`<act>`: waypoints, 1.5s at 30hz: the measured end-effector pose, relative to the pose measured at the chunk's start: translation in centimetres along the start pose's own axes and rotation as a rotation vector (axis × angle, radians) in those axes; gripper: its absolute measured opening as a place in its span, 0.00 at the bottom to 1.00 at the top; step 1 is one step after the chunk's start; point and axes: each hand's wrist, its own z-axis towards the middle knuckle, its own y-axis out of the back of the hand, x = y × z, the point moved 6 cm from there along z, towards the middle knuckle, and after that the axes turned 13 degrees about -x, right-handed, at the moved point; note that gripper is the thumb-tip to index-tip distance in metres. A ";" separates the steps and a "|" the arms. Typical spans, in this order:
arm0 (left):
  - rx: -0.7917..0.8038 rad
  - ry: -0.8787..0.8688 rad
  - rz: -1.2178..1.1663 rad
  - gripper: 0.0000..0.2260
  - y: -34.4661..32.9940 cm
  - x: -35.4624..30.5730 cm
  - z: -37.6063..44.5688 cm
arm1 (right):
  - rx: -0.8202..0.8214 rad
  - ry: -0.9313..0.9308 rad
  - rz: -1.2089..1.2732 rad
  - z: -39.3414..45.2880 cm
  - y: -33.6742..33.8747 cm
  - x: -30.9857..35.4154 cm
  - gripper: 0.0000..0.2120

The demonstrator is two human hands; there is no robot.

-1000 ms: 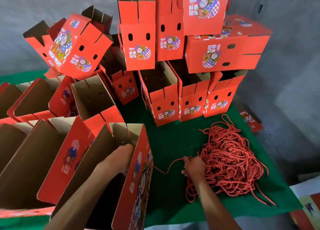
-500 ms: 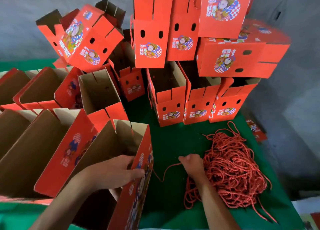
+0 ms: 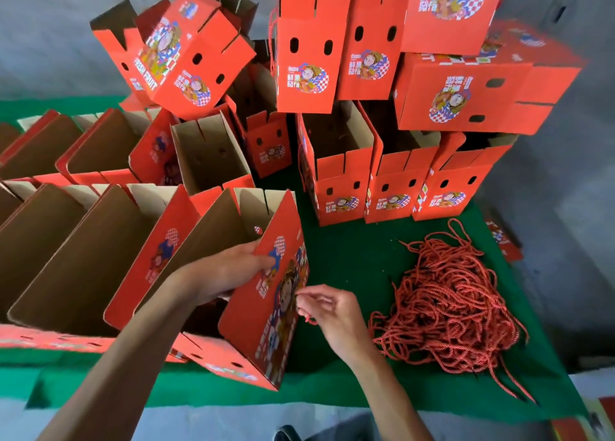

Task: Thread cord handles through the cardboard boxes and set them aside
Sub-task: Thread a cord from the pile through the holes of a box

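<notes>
An open orange cardboard box point(image 3: 266, 327) with a cartoon print stands nearest me on the green table. My left hand point(image 3: 229, 271) grips its right wall at the top edge, thumb on the printed outside and fingers inside. My right hand point(image 3: 329, 314) pinches the end of a red cord point(image 3: 311, 320) right against that printed wall. A big heap of red cords point(image 3: 446, 307) lies on the table to the right.
A row of open boxes point(image 3: 83, 241) fills the left side. Boxes are piled in a stack point(image 3: 359, 74) at the back, some with cord handles. The green table cloth point(image 3: 349, 254) shows between stack and heap. Its front edge is close to me.
My right hand left the cord heap and came to the box wall with a cord end pinched. My left hand moved from inside the box to grip the wall's top edge.
</notes>
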 end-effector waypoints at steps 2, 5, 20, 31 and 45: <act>0.025 0.071 0.000 0.17 -0.1 0.7 -0.2 | 0.040 -0.003 -0.089 -1.0 -1.1 -0.4 0.04; 0.034 0.171 -0.041 0.23 -0.2 1.9 -0.6 | 0.064 -0.013 -0.174 -2.0 -2.0 -1.2 0.04; 0.098 0.062 -0.051 0.26 -2.3 1.7 -0.2 | -0.013 0.264 -0.503 -1.5 -3.3 0.6 0.08; 0.076 -0.317 0.501 0.11 -3.6 1.1 0.5 | -0.095 0.045 -0.522 0.3 0.6 -2.8 0.23; -0.810 -0.657 0.561 0.09 3.3 -0.4 -3.0 | -0.439 -0.007 -1.523 5.8 13.0 -7.6 0.07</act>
